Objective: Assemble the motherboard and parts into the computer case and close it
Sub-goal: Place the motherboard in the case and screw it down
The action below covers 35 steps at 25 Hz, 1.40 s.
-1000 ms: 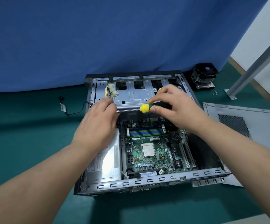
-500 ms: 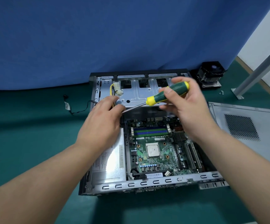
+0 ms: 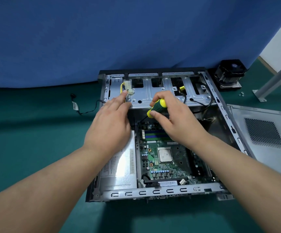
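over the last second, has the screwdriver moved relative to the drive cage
Yes. The screwdriver lay level along the drive cage front edge; now the right hand holds it tipped steeply, its tip pointing down past that edge toward the motherboard.

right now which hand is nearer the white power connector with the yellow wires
Left. The left hand has its fingertips right at the white connector; the right hand grips the screwdriver farther right.

One case [image 3: 208, 84]; one screwdriver [image 3: 157, 107]; two hands [image 3: 109, 125]
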Tool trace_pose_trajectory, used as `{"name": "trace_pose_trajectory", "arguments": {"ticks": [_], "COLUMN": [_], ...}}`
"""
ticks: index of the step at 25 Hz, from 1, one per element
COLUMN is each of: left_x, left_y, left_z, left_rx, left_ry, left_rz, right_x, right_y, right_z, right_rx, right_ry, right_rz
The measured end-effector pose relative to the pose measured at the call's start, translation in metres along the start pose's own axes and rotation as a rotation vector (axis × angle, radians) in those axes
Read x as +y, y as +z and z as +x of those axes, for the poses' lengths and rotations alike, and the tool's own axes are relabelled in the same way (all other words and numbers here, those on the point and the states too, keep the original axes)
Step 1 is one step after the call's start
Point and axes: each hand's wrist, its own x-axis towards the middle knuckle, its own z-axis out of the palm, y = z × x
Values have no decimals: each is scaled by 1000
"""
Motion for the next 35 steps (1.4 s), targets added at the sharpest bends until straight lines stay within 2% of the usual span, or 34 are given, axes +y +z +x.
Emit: {"name": "trace_pose_trajectory", "arguments": {"ticks": [7,16,22,30,32,35], "left_x": [-1,-3,-2,-3,-3,-3], "left_y": [4,-4,-5,-5,-5,-5], "left_z": [1,11,10,10,10,10], "left_rx": [26,38,28,18,17,22], "left_ry": [6,3,-4,1,6,7], "left_rz": [13,25,28,22,18,14], "right_x": [8,2,-2,-23,-29,-40], "right_y": [10,7,9,1,-7,-12], "right_z": [-2,10,14,21,25,33], "right_rx": [40,12,50,-66,-120,-153], "right_ry": [-21,-25,-20,11,-8,-40], "right_rz": [-25,-33,-136,-246,-334,-597]}}
